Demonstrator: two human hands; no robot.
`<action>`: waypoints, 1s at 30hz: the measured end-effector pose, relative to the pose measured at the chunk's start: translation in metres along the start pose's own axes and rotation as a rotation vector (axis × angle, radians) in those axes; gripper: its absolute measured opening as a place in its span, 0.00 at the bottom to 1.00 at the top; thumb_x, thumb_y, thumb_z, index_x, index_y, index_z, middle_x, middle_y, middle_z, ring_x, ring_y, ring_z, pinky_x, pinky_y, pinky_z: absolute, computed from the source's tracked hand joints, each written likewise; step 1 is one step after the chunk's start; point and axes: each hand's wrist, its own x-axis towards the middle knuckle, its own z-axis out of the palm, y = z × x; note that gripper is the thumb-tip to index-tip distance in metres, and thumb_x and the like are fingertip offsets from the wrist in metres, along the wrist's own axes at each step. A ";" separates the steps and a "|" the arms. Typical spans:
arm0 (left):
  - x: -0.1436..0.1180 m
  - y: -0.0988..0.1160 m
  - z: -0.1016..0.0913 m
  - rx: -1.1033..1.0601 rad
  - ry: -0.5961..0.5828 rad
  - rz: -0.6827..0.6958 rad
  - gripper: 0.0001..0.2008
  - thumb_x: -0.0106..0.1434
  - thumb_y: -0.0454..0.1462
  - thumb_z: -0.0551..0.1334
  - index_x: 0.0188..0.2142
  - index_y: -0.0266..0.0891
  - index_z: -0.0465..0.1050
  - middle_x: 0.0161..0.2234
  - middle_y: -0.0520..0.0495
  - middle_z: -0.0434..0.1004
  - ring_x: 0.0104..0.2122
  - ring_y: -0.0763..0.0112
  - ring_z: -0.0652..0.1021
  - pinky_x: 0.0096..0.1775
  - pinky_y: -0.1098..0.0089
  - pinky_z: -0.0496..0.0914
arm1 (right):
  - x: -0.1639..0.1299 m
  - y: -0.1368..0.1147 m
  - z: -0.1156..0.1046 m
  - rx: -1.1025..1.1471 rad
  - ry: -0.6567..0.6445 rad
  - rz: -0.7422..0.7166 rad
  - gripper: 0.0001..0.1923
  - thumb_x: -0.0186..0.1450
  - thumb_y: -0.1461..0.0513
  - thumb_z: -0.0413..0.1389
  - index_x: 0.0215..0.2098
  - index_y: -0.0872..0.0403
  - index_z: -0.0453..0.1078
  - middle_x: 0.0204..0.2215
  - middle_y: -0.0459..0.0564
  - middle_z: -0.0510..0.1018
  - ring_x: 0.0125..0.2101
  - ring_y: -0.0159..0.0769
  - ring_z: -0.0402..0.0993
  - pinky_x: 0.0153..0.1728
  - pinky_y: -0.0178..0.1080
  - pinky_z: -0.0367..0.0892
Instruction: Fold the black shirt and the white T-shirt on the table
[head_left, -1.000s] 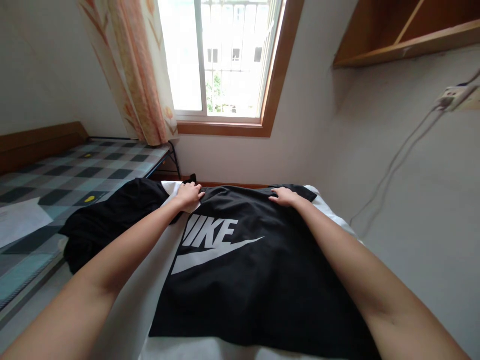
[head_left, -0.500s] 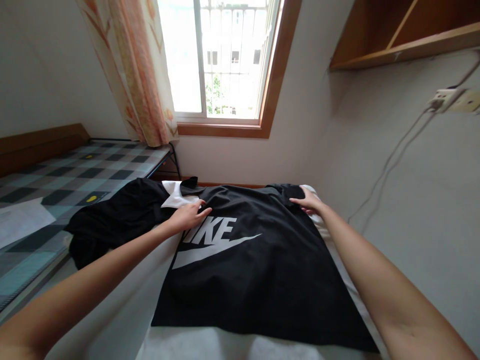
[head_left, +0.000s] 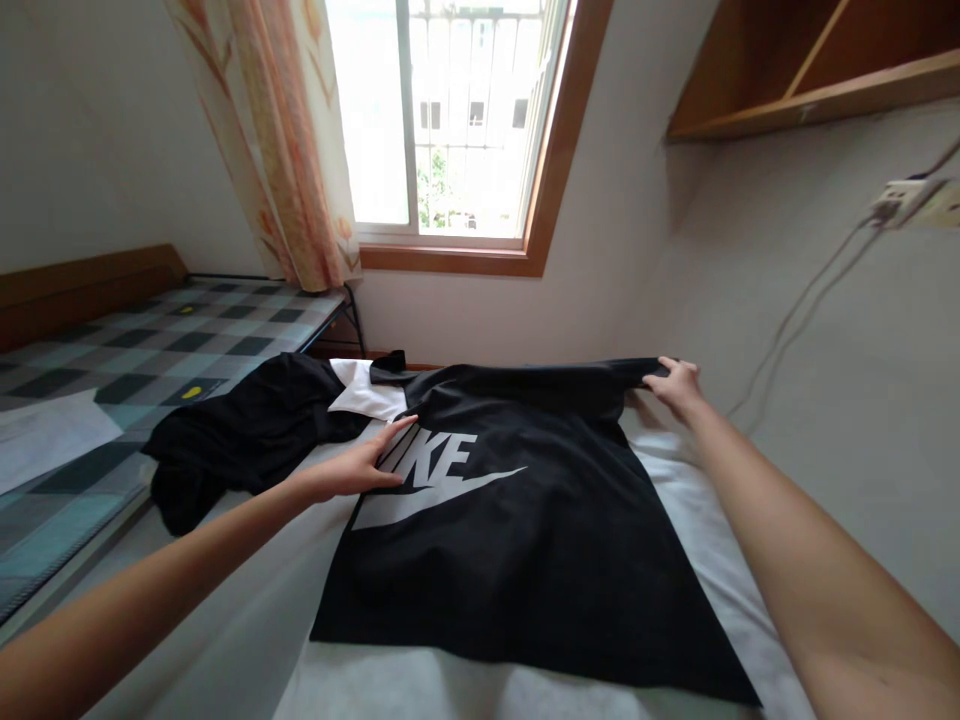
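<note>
A black T-shirt (head_left: 525,540) with a large white logo lies spread on a white-sheeted bed (head_left: 375,690). My left hand (head_left: 360,462) rests flat, fingers together, on the shirt's left edge beside the logo. My right hand (head_left: 675,383) grips the shirt's right sleeve and holds it stretched out toward the wall on the right. The sleeve lifts slightly off the sheet. A second black garment (head_left: 247,430) with a white collar lies crumpled to the left, touching the shirt's top left corner.
A second bed with a checked mattress (head_left: 112,370) stands on the left. Ahead are a window (head_left: 450,120) and an orange patterned curtain (head_left: 285,150). A wooden shelf (head_left: 810,70) and a power strip (head_left: 911,195) with cables hang on the right wall.
My right hand moved right and pulled the shirt's sleeve out toward the wall. My left hand slid back from the collar to the shirt's left edge near the logo.
</note>
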 end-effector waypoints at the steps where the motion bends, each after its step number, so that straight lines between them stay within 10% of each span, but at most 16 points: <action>1: -0.006 0.003 0.000 -0.027 -0.029 -0.011 0.49 0.55 0.46 0.68 0.70 0.48 0.44 0.71 0.45 0.44 0.68 0.53 0.52 0.67 0.57 0.48 | -0.002 0.006 0.000 -0.068 -0.001 0.027 0.30 0.58 0.62 0.58 0.58 0.66 0.65 0.55 0.69 0.67 0.56 0.54 0.66 0.53 0.43 0.67; 8: -0.037 0.009 0.001 -0.163 -0.225 -0.182 0.32 0.50 0.48 0.71 0.56 0.49 0.73 0.59 0.47 0.68 0.55 0.53 0.71 0.50 0.65 0.70 | -0.059 -0.012 -0.005 -0.325 -0.019 0.006 0.24 0.63 0.56 0.54 0.55 0.57 0.68 0.56 0.66 0.65 0.49 0.53 0.71 0.46 0.46 0.66; 18: -0.064 0.010 0.015 -0.397 -0.283 -0.261 0.35 0.47 0.45 0.73 0.55 0.46 0.72 0.48 0.47 0.75 0.40 0.62 0.77 0.31 0.74 0.70 | -0.155 -0.018 -0.044 -0.400 -0.719 -0.022 0.26 0.65 0.43 0.52 0.24 0.56 0.69 0.18 0.53 0.74 0.19 0.38 0.74 0.24 0.38 0.65; 25: -0.079 0.008 0.029 -0.404 -0.205 -0.194 0.29 0.49 0.43 0.73 0.51 0.42 0.74 0.45 0.47 0.76 0.41 0.63 0.77 0.35 0.73 0.71 | -0.203 0.012 -0.056 0.219 -0.804 0.046 0.25 0.55 0.41 0.61 0.27 0.55 0.69 0.24 0.50 0.76 0.26 0.37 0.74 0.24 0.35 0.66; 30: -0.091 0.021 0.036 -0.548 -0.079 -0.140 0.26 0.49 0.41 0.73 0.48 0.40 0.76 0.42 0.47 0.78 0.41 0.64 0.77 0.40 0.70 0.71 | -0.240 0.010 -0.067 0.702 -0.744 0.221 0.29 0.55 0.47 0.65 0.49 0.50 0.64 0.38 0.52 0.80 0.35 0.39 0.78 0.31 0.38 0.73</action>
